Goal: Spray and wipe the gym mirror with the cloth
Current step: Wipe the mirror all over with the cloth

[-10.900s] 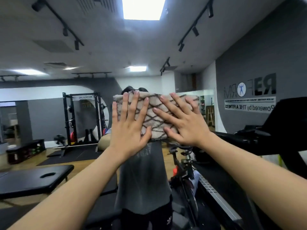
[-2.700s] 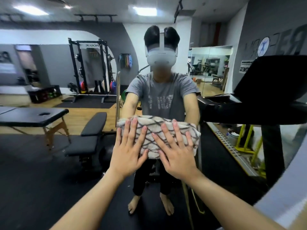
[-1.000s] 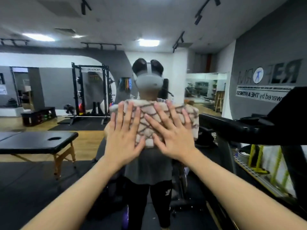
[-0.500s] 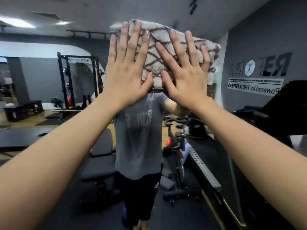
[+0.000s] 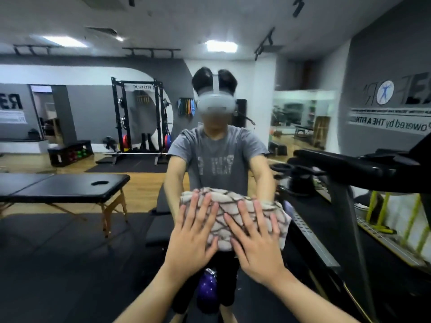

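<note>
**Both hands flat on the cloth, against the mirror**

Left hand (image 5: 194, 238) and right hand (image 5: 256, 243) side by side, fingers straight and spread, pressing the folded patterned cloth (image 5: 233, 213) on the mirror (image 5: 70, 252); no curled grip on it. Cloth over the waist of the reflected person (image 5: 214, 159). Purple bottle (image 5: 207, 285) just below the cloth, massage table (image 5: 63, 185) far left, treadmill (image 5: 349, 169) right.

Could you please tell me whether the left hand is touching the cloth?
Touching: the head view shows the left hand lying flat on the cloth.
</note>
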Action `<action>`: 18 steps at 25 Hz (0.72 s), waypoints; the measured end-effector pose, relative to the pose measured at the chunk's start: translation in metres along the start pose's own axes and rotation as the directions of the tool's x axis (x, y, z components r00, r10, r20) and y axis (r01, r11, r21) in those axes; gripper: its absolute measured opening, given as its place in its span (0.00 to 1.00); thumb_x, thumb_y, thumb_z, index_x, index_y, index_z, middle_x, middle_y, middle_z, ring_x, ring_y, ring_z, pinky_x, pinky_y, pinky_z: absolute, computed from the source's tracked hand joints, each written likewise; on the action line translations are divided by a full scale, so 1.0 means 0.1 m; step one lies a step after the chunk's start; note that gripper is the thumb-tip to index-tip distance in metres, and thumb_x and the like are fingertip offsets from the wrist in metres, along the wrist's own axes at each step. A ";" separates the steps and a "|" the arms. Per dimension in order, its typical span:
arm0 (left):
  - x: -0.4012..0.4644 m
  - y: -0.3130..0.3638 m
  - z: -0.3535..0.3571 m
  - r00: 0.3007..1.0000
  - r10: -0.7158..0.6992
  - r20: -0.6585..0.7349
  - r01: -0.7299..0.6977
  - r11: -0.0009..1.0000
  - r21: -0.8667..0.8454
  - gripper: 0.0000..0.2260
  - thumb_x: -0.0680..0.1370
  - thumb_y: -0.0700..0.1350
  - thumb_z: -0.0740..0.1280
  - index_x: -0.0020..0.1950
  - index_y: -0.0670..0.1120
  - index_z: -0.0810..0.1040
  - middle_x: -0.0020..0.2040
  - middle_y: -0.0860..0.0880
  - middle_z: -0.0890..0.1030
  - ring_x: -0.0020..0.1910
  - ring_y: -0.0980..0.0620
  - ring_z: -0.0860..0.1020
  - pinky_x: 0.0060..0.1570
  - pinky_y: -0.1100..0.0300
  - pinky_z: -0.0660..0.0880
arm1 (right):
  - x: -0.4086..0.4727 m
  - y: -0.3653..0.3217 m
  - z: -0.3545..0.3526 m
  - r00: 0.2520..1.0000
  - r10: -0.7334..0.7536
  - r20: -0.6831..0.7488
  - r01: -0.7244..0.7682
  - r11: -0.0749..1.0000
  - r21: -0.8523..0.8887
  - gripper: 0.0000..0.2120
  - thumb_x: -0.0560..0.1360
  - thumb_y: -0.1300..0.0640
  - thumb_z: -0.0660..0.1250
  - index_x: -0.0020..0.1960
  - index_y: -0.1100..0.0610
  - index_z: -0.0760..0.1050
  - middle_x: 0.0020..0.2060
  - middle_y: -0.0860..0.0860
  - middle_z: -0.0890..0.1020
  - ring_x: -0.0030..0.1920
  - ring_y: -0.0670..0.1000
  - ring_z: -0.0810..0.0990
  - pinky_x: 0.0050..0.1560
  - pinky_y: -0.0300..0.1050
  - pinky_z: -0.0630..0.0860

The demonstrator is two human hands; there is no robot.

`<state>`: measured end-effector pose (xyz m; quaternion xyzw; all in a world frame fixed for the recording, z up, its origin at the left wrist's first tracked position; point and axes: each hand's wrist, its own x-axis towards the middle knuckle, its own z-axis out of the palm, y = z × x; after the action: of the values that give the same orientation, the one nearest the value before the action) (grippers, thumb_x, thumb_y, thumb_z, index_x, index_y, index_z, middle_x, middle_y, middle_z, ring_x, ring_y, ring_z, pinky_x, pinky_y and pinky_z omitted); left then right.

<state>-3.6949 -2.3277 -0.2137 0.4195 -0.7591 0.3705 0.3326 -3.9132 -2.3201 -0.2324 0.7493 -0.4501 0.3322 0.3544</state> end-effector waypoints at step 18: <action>2.29 -3.23 -2.23 0.989 -0.022 -0.143 0.047 0.983 0.175 0.40 0.77 0.60 0.50 0.84 0.40 0.44 0.83 0.35 0.41 0.82 0.34 0.40 0.80 0.37 0.42 | 4.23 -1.23 -1.28 0.948 0.026 -0.318 -0.081 0.984 -0.161 0.27 0.86 0.38 0.49 0.85 0.39 0.53 0.86 0.48 0.54 0.85 0.58 0.50 0.81 0.64 0.47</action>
<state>-3.4644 -2.3501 0.1768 0.4335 -0.6902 0.4596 0.3527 -3.6655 -2.3569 0.1520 0.6408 -0.4349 0.4170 0.4757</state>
